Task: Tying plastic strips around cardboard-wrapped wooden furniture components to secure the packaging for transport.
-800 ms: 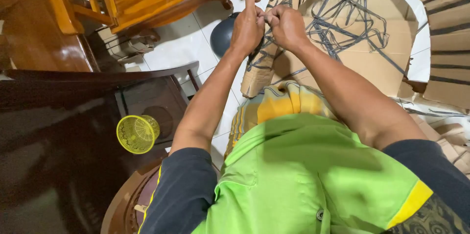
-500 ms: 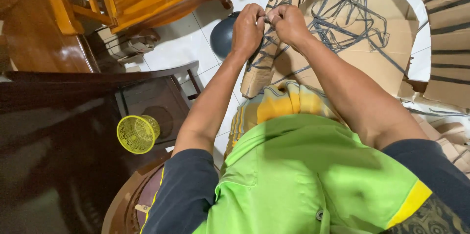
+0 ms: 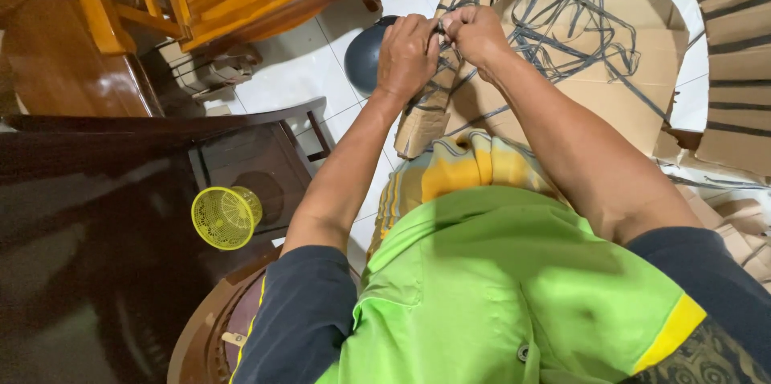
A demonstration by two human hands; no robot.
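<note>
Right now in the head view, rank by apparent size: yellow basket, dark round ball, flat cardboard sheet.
1. flat cardboard sheet, clearly largest.
2. yellow basket.
3. dark round ball, partly hidden by the left hand; the basket sits nearer the camera, so 2 versus 3 is unsure.

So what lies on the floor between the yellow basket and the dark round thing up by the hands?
In the head view, between the yellow mesh basket and the dark round object lie the dark wooden table's edge and bare white floor tile.

strap (image 3: pixel 446 71): thin dark grey plastic band | pinched taut between both hands | 12 o'clock, running down over flattened brown cardboard (image 3: pixel 578 87)
</note>
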